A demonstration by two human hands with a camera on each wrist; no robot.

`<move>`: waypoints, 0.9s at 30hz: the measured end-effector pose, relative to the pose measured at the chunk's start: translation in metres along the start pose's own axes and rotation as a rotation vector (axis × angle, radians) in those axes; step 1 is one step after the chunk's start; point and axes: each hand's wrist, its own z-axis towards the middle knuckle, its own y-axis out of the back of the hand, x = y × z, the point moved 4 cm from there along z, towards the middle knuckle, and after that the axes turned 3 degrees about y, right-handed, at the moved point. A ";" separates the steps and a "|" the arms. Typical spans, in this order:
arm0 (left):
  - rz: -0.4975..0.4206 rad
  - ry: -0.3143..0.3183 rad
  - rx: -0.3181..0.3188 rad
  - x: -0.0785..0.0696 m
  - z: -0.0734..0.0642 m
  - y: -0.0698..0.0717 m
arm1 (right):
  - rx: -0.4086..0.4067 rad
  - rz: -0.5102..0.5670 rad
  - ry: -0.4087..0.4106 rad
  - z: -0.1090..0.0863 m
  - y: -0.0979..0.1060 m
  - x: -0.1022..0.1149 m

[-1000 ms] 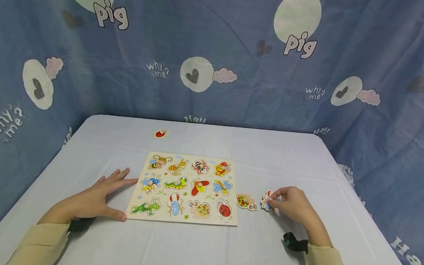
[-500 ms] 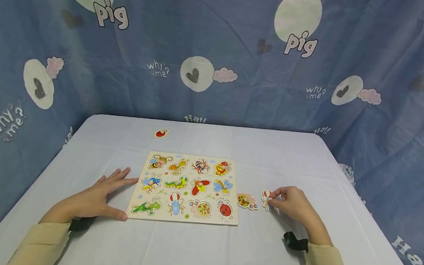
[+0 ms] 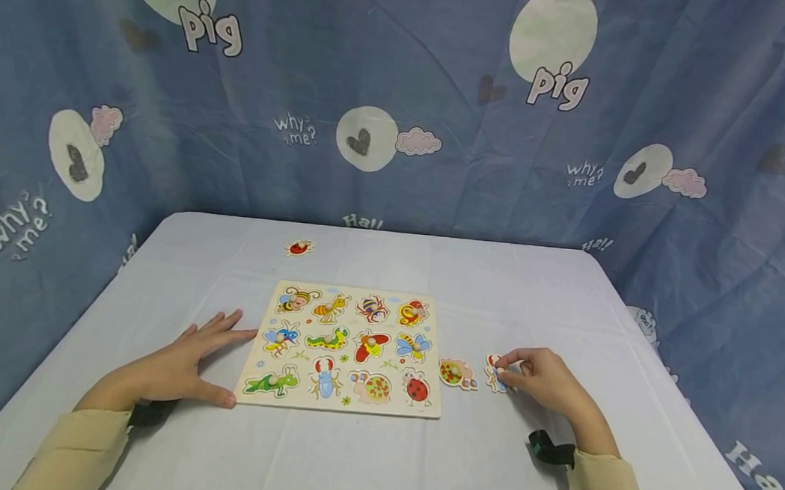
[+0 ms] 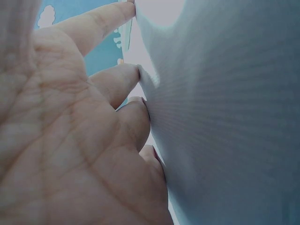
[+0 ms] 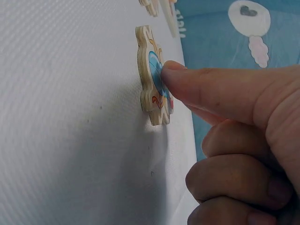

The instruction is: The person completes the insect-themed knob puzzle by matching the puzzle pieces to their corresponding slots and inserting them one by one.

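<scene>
A wooden peg puzzle board (image 3: 380,405) with insect pictures lies on the white table. My left hand (image 3: 186,360) rests beside it with fingers spread; index fingertip and thumb are at its left edge. In the left wrist view the palm (image 4: 70,126) and fingertips show against the tablecloth. My right hand (image 3: 542,378) pinches a beetle puzzle piece (image 3: 495,373) with a blue body and red head, right of the board. The right wrist view shows the thumb on that beetle piece (image 5: 157,77), close above the cloth; whether it touches is unclear. The knob is hidden.
A snail puzzle piece (image 3: 457,373) lies between the board and my right hand. Behind the board, toward the far edge, lies a ladybug puzzle piece (image 3: 299,248). Several knobbed pieces sit in the board, among them a green grasshopper (image 3: 272,381). A blue printed curtain (image 3: 403,66) hangs behind the table.
The beetle piece has turned slightly in my right hand's pinch and now shows a little more of its face. My left hand stays in place.
</scene>
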 end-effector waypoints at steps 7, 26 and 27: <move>-0.004 0.004 0.002 0.001 0.000 0.000 | -0.001 0.000 0.026 0.000 0.000 -0.001; 0.007 0.015 0.002 0.000 0.000 -0.001 | 0.011 0.006 0.045 0.000 0.000 -0.005; 0.009 0.017 0.002 -0.001 0.000 -0.001 | 0.013 0.009 0.046 0.000 0.000 -0.005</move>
